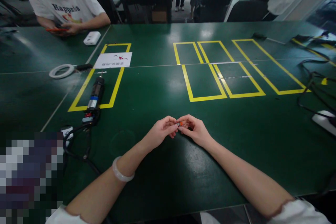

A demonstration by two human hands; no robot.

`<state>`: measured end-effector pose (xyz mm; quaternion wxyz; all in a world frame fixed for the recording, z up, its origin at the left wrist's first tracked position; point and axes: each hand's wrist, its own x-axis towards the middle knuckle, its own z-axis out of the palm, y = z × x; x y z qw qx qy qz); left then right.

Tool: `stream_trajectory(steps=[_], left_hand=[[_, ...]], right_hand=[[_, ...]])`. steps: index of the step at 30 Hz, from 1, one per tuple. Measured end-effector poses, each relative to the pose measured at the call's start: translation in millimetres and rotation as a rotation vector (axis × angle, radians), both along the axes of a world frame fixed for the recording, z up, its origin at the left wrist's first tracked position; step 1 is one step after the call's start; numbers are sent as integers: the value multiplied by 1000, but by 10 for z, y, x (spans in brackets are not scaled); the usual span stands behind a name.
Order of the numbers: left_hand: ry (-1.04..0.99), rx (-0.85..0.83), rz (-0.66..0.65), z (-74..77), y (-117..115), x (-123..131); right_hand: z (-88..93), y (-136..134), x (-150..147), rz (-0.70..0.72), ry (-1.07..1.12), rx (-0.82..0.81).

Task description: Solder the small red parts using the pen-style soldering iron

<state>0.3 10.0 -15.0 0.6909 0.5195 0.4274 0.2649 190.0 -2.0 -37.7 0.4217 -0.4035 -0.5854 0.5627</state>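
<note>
Both hands meet in the middle of the view, above the green table near its front edge. A tiny orange piece with a dark end sits between the fingertips; its kind is too small to make out. My left hand is closed, its thumb and fingers pinching the dark end. My right hand is closed too, with thumb and forefinger at the orange end. The fingers partly cover the piece.
An electric screwdriver with a black cable lies left, across a yellow tape frame. Beyond it are a white card and a white coil. More tape frames, black cables and a hand screwdriver are right. Someone sits opposite.
</note>
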Motion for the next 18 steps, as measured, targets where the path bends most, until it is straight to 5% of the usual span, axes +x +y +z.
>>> stream_trajectory(steps=[18], left_hand=[[-81, -5, -47, -35, 13, -26]], right_hand=[[-11, -8, 15, 5, -37, 78]])
